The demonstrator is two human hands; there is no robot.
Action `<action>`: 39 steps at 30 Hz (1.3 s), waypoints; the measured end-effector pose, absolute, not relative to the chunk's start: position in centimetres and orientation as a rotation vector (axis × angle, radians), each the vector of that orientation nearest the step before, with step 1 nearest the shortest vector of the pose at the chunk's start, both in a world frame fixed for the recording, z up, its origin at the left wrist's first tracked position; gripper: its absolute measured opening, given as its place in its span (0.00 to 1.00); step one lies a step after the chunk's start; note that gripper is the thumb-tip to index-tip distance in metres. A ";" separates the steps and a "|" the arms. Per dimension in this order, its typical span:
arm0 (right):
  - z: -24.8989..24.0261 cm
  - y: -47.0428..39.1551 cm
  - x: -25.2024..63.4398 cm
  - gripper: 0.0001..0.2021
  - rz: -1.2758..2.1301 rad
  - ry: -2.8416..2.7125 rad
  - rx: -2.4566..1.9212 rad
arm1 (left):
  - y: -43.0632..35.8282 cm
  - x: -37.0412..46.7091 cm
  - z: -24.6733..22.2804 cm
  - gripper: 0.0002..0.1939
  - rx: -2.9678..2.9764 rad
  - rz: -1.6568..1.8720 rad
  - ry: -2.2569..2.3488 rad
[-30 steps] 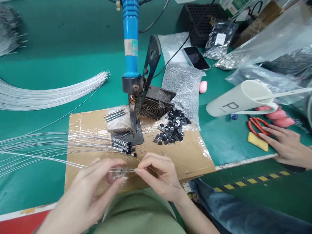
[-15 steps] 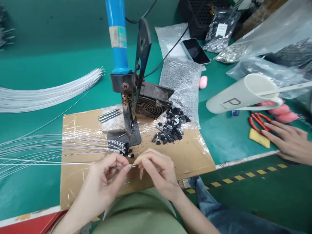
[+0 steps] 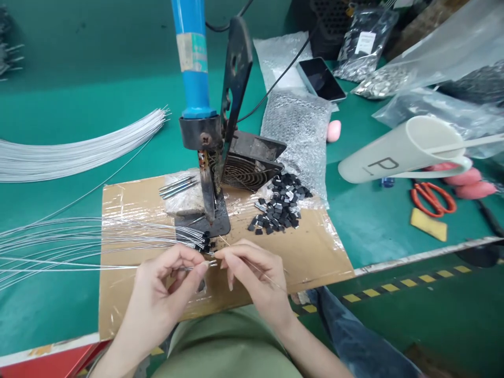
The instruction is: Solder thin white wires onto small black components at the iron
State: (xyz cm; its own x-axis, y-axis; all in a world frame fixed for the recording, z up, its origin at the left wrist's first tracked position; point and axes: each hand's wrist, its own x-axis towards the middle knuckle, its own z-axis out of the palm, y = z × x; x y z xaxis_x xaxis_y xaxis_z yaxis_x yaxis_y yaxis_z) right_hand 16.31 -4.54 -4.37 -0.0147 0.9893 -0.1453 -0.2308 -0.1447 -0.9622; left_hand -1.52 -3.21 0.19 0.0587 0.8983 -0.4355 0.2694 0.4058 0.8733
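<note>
My left hand (image 3: pixel 167 289) is closed in a pinch on a thin white cable (image 3: pixel 118 267). The cable's bare tip (image 3: pixel 213 263) sticks out past the thumb. Close beside that tip is my right hand (image 3: pixel 255 275), its fingers closed around a fine copper-coloured wire (image 3: pixel 224 240) that runs back across the hand. Just beyond my hands lie several cables with black connectors (image 3: pixel 205 241) on their ends. Above these, a soldering iron with a blue handle (image 3: pixel 196 89) is clamped tip-down in a dark metal stand (image 3: pixel 236 73).
Loose black connectors (image 3: pixel 281 205) are piled on the cardboard (image 3: pixel 315 257). Behind the iron stands a small fan (image 3: pixel 252 163). A bundle of white cables (image 3: pixel 79 155) lies at left. To the right are a white mug (image 3: pixel 394 149), red-handled scissors (image 3: pixel 433 199), a yellow sponge (image 3: pixel 428 224) and a phone (image 3: pixel 321 79).
My right hand has drawn slightly back from the cable tip, and the fine wire now shows across it. Another person's hand has left the scissors at the right.
</note>
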 end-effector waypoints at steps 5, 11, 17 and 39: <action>-4.2 -4.5 15.5 0.09 1.519 -0.858 -1.107 | -3.4 -1.3 0.1 0.10 1.116 0.690 1.504; -4.6 -4.6 14.9 0.08 1.584 -0.684 -1.072 | -3.7 -1.0 0.1 0.09 1.144 0.708 1.524; -4.7 -4.7 14.8 0.09 1.635 -0.603 -1.061 | -3.7 -0.9 0.1 0.10 1.132 0.708 1.505; -4.8 -4.4 15.3 0.07 1.800 -0.448 -0.931 | -3.7 -0.8 0.4 0.10 1.145 0.706 1.493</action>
